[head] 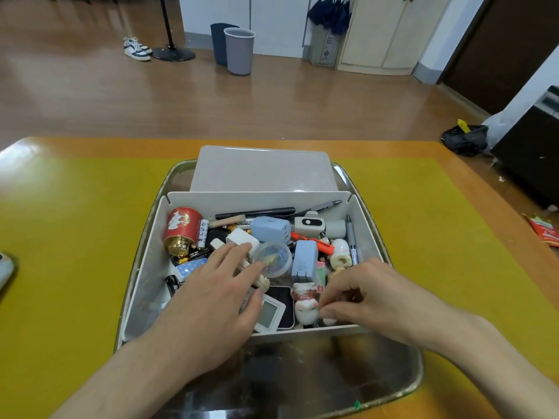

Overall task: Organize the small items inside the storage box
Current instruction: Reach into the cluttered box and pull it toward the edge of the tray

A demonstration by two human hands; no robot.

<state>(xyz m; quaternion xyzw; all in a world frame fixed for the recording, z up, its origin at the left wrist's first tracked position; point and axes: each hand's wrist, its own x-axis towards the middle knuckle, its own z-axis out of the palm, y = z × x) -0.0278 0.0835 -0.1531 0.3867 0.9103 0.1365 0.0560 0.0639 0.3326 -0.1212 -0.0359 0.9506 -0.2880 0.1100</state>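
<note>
While sorting inside white plastic storage box [360, 225] on metal tray [402, 376]: keep flat, spread left hand [211, 294] steadying clutter; pinch small unclear item with right hand [360, 294], lift slowly beside cat figurine [305, 303].

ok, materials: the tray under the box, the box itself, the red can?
Tray: likely stainless steel, dull scuffed sheen with blurred reflections. Storage box: looks like matte white plastic, thin even walls, no glare. Red can: probably printed tin, glossy red body, shiny gold lid.
</note>
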